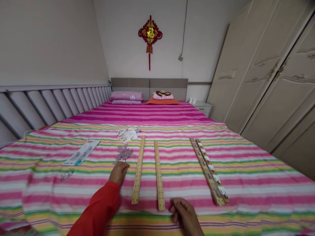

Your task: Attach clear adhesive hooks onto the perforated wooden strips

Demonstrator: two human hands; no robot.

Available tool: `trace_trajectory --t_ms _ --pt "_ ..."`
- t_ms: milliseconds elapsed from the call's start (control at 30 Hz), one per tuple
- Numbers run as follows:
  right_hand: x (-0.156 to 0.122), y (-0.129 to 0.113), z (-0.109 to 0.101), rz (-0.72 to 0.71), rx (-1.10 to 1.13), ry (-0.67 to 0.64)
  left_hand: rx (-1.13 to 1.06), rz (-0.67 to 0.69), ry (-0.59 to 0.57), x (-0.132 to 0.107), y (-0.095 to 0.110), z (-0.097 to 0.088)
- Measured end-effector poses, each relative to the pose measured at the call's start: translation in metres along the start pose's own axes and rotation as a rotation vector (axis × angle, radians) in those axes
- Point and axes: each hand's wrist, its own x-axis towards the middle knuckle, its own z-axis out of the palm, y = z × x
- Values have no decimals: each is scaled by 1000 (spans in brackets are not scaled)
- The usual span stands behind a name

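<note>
My left hand (pixel 119 173), in a red sleeve, reaches to the near edge of a small pile of translucent greyish pieces (pixel 125 152). Its thumb stands apart, and the other fingertips are partly hidden by the hand. Just right of it lies a wooden strip (pixel 138 173) with rows of small holes. A second, shorter holed strip (pixel 159 177) lies beside that one. Close to this strip's near end is my right hand (pixel 184 211), fingers loosely bent and apart, with nothing visible in them.
Farther right lie wooden strips (pixel 209 172) bearing white round pieces and metal bits. Packaging cards (pixel 128 134) lie behind the pile. On the left are a flat package (pixel 82 152) and thin wire-like loops (pixel 67 174). A striped sheet (pixel 177 164) covers the bed; a railing (pixel 56 101) runs along its left.
</note>
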Motion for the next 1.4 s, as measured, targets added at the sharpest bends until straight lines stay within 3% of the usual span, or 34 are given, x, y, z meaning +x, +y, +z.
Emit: trace_trajectory --t_ms 100,267,400,500,667,900,1233,1400 --pt "-1 -9 -1 -33 20 25 -127 -136 66 3 10 -8" --pt "-2 -30 5 -129 10 3 -563 -475 256 -1 38 -24" --pt "-1 -48 23 -178 -38 -70 -862 -662 214 -14 73 -27" --pt "-2 -57 42 -221 -39 -121 -977 -707 174 -28 104 -21" --pt "-8 -65 64 -276 -18 -166 -1001 -680 117 -49 143 -4" --pt "-11 -68 65 -307 -14 -127 -880 -527 57 -71 166 17" --pt "-9 -63 56 -239 43 -110 -820 -416 -41 -86 176 25" --pt "-14 -59 52 -202 56 -143 -588 -156 -59 -88 177 20"
